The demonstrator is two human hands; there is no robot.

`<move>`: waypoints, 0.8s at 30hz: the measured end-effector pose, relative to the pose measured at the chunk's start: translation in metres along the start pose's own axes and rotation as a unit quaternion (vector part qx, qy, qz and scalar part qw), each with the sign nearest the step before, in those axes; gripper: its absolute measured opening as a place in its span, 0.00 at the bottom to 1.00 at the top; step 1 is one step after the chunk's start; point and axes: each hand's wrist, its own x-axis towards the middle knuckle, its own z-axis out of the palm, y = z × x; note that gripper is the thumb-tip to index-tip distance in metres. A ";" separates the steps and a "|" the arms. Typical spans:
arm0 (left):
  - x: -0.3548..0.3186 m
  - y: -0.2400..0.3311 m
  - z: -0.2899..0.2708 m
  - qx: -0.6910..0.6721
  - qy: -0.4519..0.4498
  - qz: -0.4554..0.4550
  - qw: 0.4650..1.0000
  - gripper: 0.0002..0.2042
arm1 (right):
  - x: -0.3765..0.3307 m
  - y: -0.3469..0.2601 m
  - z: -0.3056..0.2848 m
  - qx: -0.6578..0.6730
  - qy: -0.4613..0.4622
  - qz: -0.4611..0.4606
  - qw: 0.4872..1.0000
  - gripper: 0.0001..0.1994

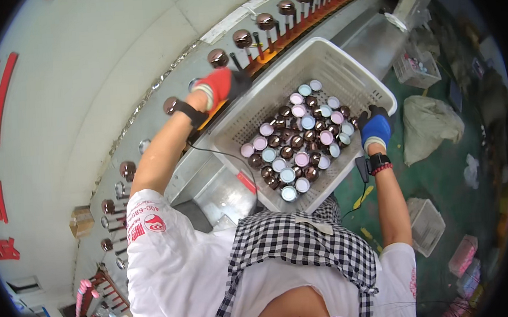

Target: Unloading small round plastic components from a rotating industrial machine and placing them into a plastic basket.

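Observation:
My left hand [224, 84], in a red glove with dark fingers, reaches out beside a row of shiny brown round caps [217, 58] on upright posts. Motion smears its fingers, so whether it holds anything is unclear. My right hand [375, 126], in a blue glove with black fingers, grips the right rim of a pale plastic basket [323, 52]. Inside the basket lie many small round caps [302, 159], some showing shiny brown domes, others turned up to pink or pale blue undersides.
Left of me the line of posts curves along a pale wall [114, 68]. Below the basket is a metal tray [227, 189]. On the green floor at right are a cloth sack [431, 125], a white crate [427, 227] and a crate of small items [416, 70]. A thin cable [254, 179] runs near the basket.

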 end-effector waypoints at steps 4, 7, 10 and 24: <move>0.045 0.022 -0.052 -0.064 0.298 0.076 0.949 0.30 | 0.003 -0.002 -0.002 0.025 -0.010 0.022 0.999 0.15; 0.092 -0.051 -0.054 0.058 0.236 -0.020 0.970 0.34 | 0.004 -0.015 0.001 0.030 0.011 0.000 1.000 0.15; 0.095 -0.070 -0.059 0.075 0.073 -0.109 0.989 0.28 | 0.005 -0.018 0.001 0.053 0.006 -0.016 0.998 0.15; 0.111 0.065 -0.037 0.224 0.256 0.180 0.923 0.37 | 0.005 -0.003 -0.012 0.016 0.004 0.024 1.000 0.16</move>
